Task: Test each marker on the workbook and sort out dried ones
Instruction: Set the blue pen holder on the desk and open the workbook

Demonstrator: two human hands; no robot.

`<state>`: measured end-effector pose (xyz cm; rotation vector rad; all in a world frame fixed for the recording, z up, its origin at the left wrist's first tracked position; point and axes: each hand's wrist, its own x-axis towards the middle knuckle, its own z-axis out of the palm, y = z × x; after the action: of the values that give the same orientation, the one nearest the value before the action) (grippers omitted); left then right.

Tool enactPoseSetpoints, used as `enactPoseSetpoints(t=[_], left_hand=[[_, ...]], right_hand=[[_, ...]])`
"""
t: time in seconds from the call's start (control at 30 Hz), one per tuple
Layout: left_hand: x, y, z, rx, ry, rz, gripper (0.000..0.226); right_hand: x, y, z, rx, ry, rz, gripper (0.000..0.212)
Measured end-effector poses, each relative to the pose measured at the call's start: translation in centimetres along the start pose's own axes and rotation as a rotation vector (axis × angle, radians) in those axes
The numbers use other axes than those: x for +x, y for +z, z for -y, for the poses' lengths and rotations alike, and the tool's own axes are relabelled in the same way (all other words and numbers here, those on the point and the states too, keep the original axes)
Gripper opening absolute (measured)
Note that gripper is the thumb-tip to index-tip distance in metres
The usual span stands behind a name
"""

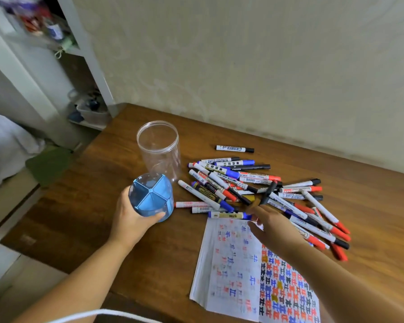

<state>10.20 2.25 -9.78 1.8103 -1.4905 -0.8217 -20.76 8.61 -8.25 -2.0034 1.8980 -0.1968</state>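
Many markers (254, 187) heaped just beyond right hand's (272, 226) loose fingers (254, 212).

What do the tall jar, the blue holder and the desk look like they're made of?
Jar: clear, glossy plastic by the look; the desk shows through its wall. Blue holder in the left hand: translucent blue plastic, with opaque dividers inside. Desk: brown wood grain with a slight sheen; solid wood or veneer cannot be told.

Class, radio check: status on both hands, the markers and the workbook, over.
Left hand grips blue divided holder. Right hand open, reaching over workbook toward marker pile. Clear jar empty, upright behind the holder. Nothing blocking.
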Motion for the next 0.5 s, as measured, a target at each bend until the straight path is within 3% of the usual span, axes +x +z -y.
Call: enactPoseSetpoints(t=[0.2,0.27,0.37,0.43,0.5], left_hand=[[-0.2,-1.2,0.3,0.076,0.041,0.02,0.095],[-0.3,-1.8,-0.6,0.188,0.247,-0.085,0.079],[-0.3,-1.9,-3.3,0.439,0.712,-0.226,0.05],[-0.3,-0.9,-5.3,0.502,0.909,-0.18,0.042],[-0.7,0.9,-7.0,0.481,1.006,-0.029,0.036]], right_hand=[[0.1,0.4,0.8,0.041,0.01,-0.004,0.028],[0.1,0.3,0.9,0.05,0.015,0.003,0.029],[0.0,0.1,0.6,0.068,0.021,-0.005,0.029],[-0.1,0.0,0.3,0.069,0.026,-0.01,0.029],[-0.3,-0.1,-0.1,0.061,0.032,-0.012,0.028]])
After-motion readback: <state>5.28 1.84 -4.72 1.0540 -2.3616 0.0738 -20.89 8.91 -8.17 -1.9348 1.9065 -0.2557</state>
